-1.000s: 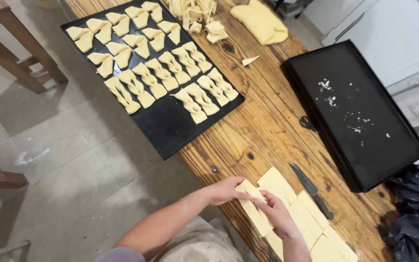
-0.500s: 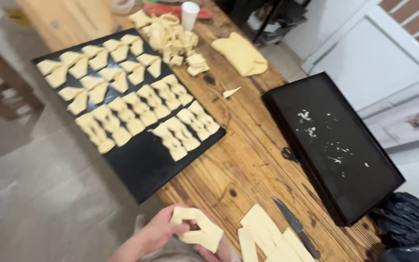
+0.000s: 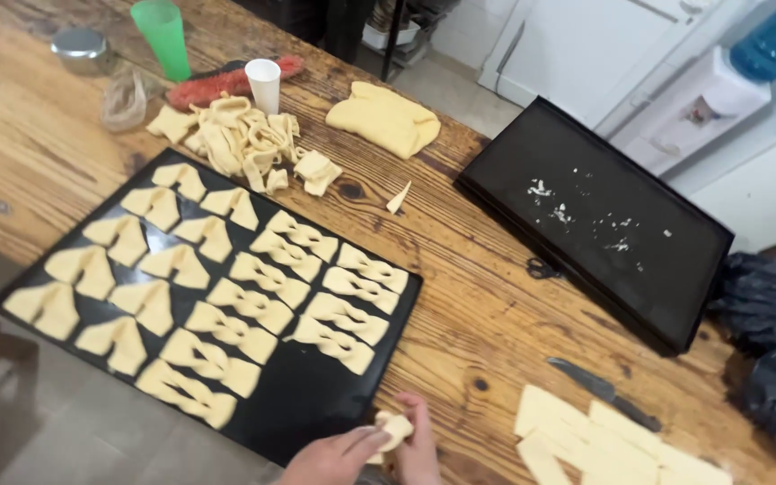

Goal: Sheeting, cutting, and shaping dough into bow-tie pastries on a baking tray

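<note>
A long wooden table (image 3: 496,269) with a strong grain carries everything. Just beyond the fingers (image 3: 410,422) lies a black baking tray (image 3: 316,395) filled with rows of pinched dough bows. To the right of the fingers, a stack of flat dough squares (image 3: 595,440) lies near a dark knife (image 3: 604,391). Farther out on that side sits a second black tray (image 3: 595,216), bare but for crumbs. Well beyond the fingers, past the filled tray, lie a heap of dough scraps (image 3: 244,139), a folded lump of dough (image 3: 383,117), a white cup (image 3: 264,85), a green cup (image 3: 163,36), a red brush (image 3: 226,83) and a small metal tin (image 3: 80,49).
</note>
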